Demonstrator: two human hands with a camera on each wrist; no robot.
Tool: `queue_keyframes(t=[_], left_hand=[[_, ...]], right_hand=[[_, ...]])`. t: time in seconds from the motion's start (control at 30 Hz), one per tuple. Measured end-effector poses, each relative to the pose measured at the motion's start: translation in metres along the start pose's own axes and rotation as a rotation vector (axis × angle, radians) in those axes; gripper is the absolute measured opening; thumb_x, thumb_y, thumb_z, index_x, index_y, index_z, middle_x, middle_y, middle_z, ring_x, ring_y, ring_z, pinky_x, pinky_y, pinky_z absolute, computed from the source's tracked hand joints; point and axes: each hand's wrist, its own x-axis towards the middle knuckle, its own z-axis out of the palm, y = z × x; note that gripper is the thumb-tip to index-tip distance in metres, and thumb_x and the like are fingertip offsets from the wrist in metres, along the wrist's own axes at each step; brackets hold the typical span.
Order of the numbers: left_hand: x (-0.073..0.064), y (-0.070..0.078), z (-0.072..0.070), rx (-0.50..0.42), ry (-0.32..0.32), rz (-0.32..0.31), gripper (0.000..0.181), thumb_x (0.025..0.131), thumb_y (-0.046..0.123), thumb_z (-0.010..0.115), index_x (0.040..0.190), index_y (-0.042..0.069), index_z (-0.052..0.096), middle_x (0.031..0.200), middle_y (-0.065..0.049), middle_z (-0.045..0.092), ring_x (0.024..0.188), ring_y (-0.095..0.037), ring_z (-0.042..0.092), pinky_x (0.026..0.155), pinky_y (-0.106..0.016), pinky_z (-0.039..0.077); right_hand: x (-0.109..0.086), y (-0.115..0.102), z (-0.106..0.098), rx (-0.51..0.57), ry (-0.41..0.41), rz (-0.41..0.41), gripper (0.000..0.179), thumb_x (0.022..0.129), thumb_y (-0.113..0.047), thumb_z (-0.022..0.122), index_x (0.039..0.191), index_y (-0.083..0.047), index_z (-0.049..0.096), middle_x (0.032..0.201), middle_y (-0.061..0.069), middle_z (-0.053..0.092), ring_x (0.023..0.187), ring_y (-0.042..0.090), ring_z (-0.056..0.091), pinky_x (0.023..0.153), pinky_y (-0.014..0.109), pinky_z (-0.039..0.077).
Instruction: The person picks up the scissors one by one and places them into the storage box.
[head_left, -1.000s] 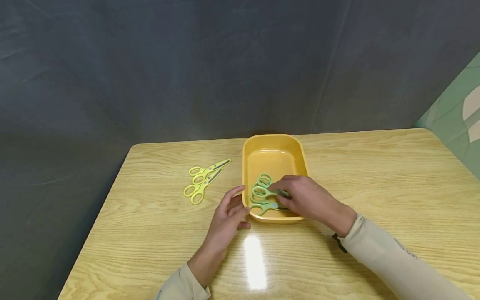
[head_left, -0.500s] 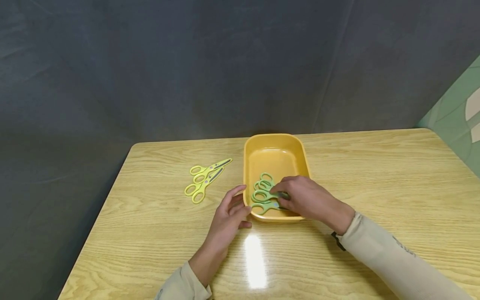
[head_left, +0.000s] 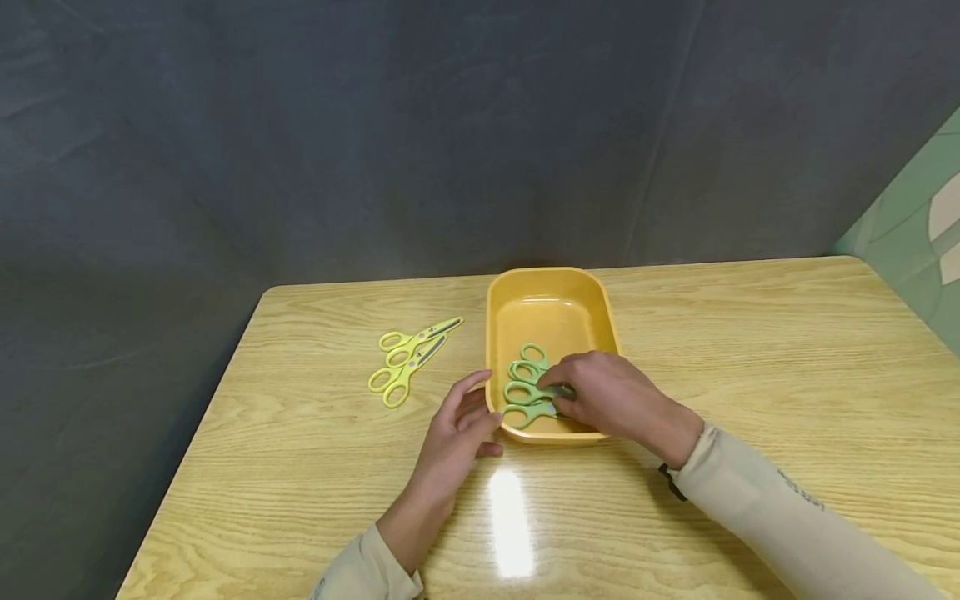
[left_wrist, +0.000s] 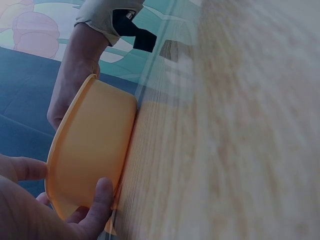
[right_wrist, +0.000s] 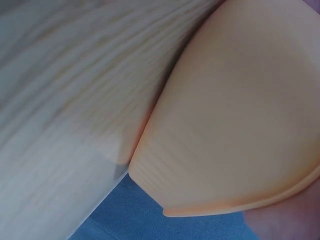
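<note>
A yellow-orange plastic bin (head_left: 498, 304) stands on the table, with several green-handled scissors (head_left: 519, 392) heaped in its near end. Reaching over the bin's right side, my right hand (head_left: 609, 396) pinches one pair of green scissors near the blades; its fingers hide part of the blades. At the near left corner my left hand (head_left: 450, 446) holds the bin from outside, thumb and fingers spread round the corner. In the left wrist view its thumb (left_wrist: 102, 192) lies against the outer wall. The right wrist view mostly shows the bin's outer wall (right_wrist: 230, 110).
Two pairs of yellow scissors (head_left: 405, 379) lie overlapping on the wooden table (head_left: 300, 467), left of the bin. Behind the table's back edge hangs a dark curtain (head_left: 450, 142). A green patterned surface (head_left: 918, 225) shows at the far right.
My right hand has shifted the green scissors a little within the bin, so their handles lie more in a row. The left hand stays at the corner.
</note>
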Motion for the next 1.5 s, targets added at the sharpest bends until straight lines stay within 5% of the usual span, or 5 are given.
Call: queue_keyframes(t=[1.2,1.5], left_hand=[[-0.0002,0.0006,0.0003,-0.007,0.000,0.002,0.056,0.097,0.012,0.059,0.149,0.024,0.041,0.147,-0.014,0.042,0.131,-0.029,0.051,0.076,-0.028,0.059],[0.0005,0.0007,0.0003,-0.016,-0.004,0.002,0.056,0.097,0.013,0.059,0.149,0.023,0.041,0.147,-0.014,0.042,0.131,-0.029,0.051,0.076,-0.028,0.059]], right_hand=[[0.0006,-0.0030,0.0023,-0.038,-0.005,0.085,0.021,0.084,-0.022,0.080,0.105,-0.022,0.077,0.103,-0.004,0.074,0.089,0.013,0.068,0.071,0.034,0.058],[-0.0033,0.0011,0.0028,-0.035,0.088,0.067,0.016,0.089,-0.026,0.075,0.103,-0.021,0.077,0.106,-0.003,0.073,0.098,0.017,0.068,0.076,0.039,0.060]])
